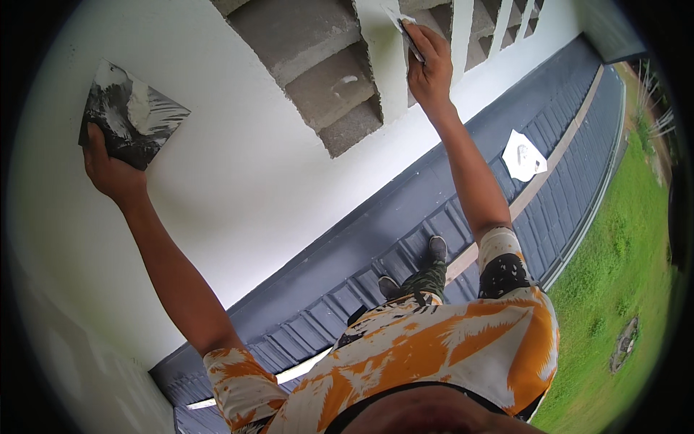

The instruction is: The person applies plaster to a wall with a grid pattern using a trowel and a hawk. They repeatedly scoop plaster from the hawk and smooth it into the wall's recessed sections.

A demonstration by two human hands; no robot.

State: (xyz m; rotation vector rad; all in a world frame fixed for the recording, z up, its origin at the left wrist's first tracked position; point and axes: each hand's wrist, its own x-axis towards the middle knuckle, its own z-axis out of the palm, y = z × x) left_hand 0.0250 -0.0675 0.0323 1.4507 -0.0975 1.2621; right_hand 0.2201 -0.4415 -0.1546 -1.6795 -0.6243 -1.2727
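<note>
My left hand (116, 170) grips the lower corner of a dark, flat square board (116, 141), its face smeared with white paste (139, 105). The board is held up in front of the white wall (238, 181). Higher and to the right, my right hand (431, 69) is closed round a putty knife (410, 40) with white paste on its blade. The blade lies at a white strip of wall (387, 65) between two recessed openings; whether it touches is hard to tell. Rough, chipped edges surround the nearest grey concrete opening (325, 79).
Below the wall slopes a dark tiled roof (477, 170), where my shoes (437, 249) stand. A wooden plank (557, 155) runs along the tiles. Beside it lies a white sheet (523, 155) with a grey smear. Past the roof edge is grass (614, 267), lower down at the right.
</note>
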